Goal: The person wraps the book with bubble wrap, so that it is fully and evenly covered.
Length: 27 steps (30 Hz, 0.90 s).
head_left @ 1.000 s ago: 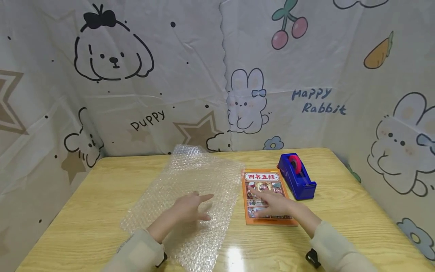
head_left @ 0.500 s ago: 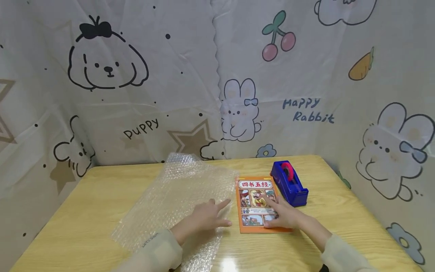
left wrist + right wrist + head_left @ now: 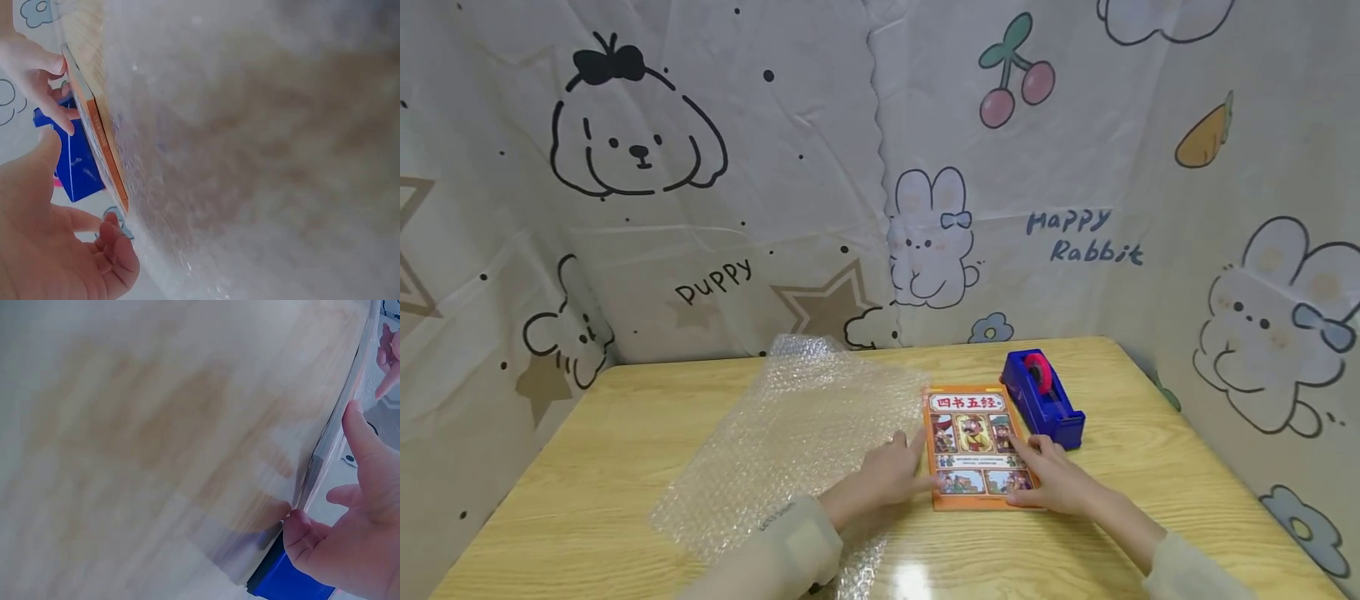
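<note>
An orange picture-covered book (image 3: 973,461) lies flat on the table. My left hand (image 3: 887,471) is at its left edge, thumb near the lower corner and index finger extended; the left wrist view shows the palm of this hand (image 3: 53,250) beside the book's spine (image 3: 103,134). At the opposite edge my right hand (image 3: 1063,483) touches the book with spread thumb and fingers. In the right wrist view the thumb and fingertips of that hand (image 3: 365,531) rest along the book's edge (image 3: 319,462). Bubble wrap (image 3: 797,417) spreads out under my left forearm.
A blue tape dispenser (image 3: 1043,400) with a pink roll stands just right of the book, close to my right hand. The wooden table (image 3: 595,450) ends at a patterned cloth (image 3: 820,192) hanging behind and at both sides.
My left hand has moved right, from over the bubble wrap to the book's left edge. My right hand has shifted from above the cover to the right edge. The head view has tilted slightly.
</note>
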Each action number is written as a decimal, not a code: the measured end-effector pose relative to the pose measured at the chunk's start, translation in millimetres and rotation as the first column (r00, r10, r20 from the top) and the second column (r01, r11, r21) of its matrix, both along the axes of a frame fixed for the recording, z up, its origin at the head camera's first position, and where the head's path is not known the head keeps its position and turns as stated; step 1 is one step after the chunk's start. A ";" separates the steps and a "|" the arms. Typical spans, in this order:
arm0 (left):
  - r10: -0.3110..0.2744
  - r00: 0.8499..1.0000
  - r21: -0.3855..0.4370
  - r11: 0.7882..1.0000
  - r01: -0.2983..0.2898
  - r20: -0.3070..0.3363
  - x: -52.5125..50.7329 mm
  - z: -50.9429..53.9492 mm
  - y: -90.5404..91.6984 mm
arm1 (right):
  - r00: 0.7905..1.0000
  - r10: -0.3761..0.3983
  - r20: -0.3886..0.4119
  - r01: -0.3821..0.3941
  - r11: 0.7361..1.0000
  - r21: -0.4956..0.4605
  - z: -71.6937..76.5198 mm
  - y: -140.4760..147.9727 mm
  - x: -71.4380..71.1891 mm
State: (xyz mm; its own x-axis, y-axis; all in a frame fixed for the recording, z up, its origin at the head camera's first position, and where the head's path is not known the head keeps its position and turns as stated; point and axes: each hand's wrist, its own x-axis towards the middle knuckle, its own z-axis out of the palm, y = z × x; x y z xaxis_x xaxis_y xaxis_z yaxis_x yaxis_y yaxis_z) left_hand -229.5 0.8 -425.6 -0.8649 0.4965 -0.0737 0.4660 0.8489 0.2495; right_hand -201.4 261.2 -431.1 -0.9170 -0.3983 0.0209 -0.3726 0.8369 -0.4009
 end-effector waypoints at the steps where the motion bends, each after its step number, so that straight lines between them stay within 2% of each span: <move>1: 0.006 1.000 -0.005 1.000 -0.006 0.012 0.1 -0.5 1.6 | 1.000 -0.003 0.002 0.003 1.000 0.002 -0.2 0.7 0.9; 9: 0.036 0.994 -0.014 0.999 -0.034 0.105 -1.2 -7.1 7.9 | 0.994 -0.012 0.112 0.018 0.998 -0.059 1.1 2.2 4.8; 14: 0.020 0.986 0.080 0.996 -0.034 0.166 -3.3 -8.3 8.0 | 0.985 -0.015 0.169 0.035 0.992 -0.118 -0.4 0.8 5.8; 17: -0.009 0.966 0.196 0.980 -0.043 0.257 -7.1 -8.2 9.3 | 0.979 -0.022 0.204 0.059 0.982 -0.178 -1.1 -0.6 5.8; 18: -0.016 0.954 0.243 0.968 -0.059 0.298 -8.6 -7.7 10.1 | 0.976 -0.026 0.214 0.069 0.978 -0.195 -1.5 -1.2 5.6; 19: -0.021 0.936 0.292 0.952 -0.089 0.352 -9.9 -6.9 11.1 | 0.975 -0.026 0.221 0.074 0.974 -0.215 -1.6 -1.8 5.4; 22: -0.009 0.861 0.399 0.888 -0.227 0.509 -12.2 -4.2 15.3 | 0.974 -0.034 0.225 0.092 0.963 -0.255 -2.9 -3.3 4.4; 25: 0.026 0.802 0.440 0.825 -0.354 0.597 -12.2 -2.4 18.8 | 0.975 -0.049 0.217 0.108 0.957 -0.269 -4.7 -5.0 3.5; 26: 0.042 0.787 0.446 0.805 -0.391 0.615 -11.5 -2.2 19.6 | 0.974 -0.056 0.219 0.116 0.955 -0.272 -5.2 -5.9 3.3; 27: 0.053 0.769 0.459 0.775 -0.434 0.637 -11.0 -2.8 20.8 | 0.972 -0.061 0.225 0.123 0.954 -0.273 -5.3 -6.6 3.3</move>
State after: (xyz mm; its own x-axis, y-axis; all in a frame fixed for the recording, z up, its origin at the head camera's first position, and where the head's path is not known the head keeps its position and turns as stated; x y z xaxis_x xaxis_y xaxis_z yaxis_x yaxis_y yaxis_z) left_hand -240.5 21.6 -428.4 -0.8459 0.3852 -0.3690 -0.1271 0.5262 0.8408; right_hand -198.1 254.6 -436.4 -0.9450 -0.3175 -0.0779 -0.1798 0.7036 -0.6875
